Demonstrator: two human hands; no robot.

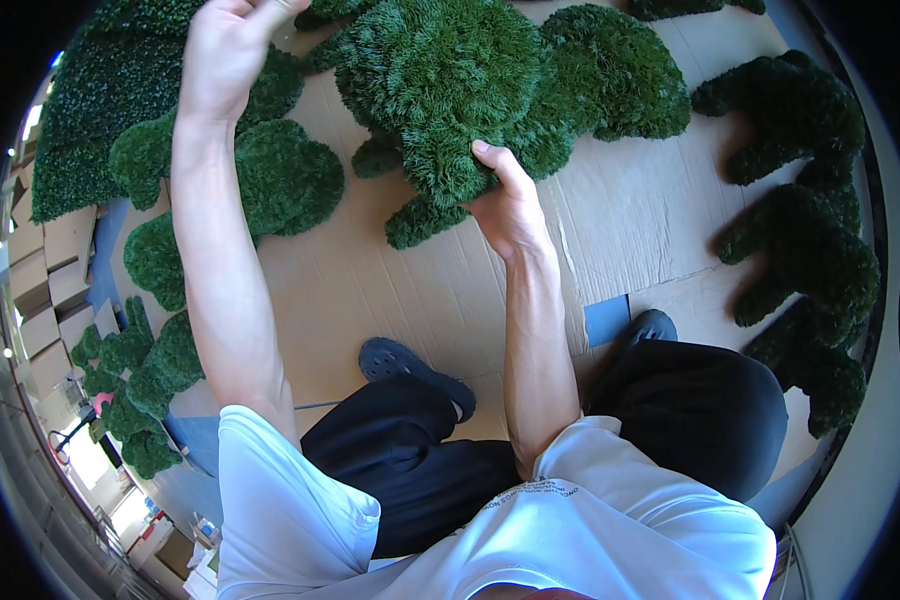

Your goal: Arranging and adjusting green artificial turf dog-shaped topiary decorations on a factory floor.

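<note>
My right hand (511, 203) grips the lower edge of a dark green artificial-grass topiary figure (440, 75), its thumb pressed on top of the tufts. The figure has a large rounded body and stubby limbs, one of them (422, 222) sticking out beside my right hand. My left hand (228, 50) is raised at the upper edge, to the left of the figure. Its fingers look closed, partly cut off by the edge of the picture, so I cannot make out what they hold. A rounded green piece (288, 180) lies below it, partly behind my left forearm.
Cardboard sheets (370, 290) cover the floor around my feet. More green figures lie on the left (140, 380) and along the right wall (800, 250). Another topiary piece (615, 75) lies at the upper right. A leafy green panel (100, 110) stands at the upper left.
</note>
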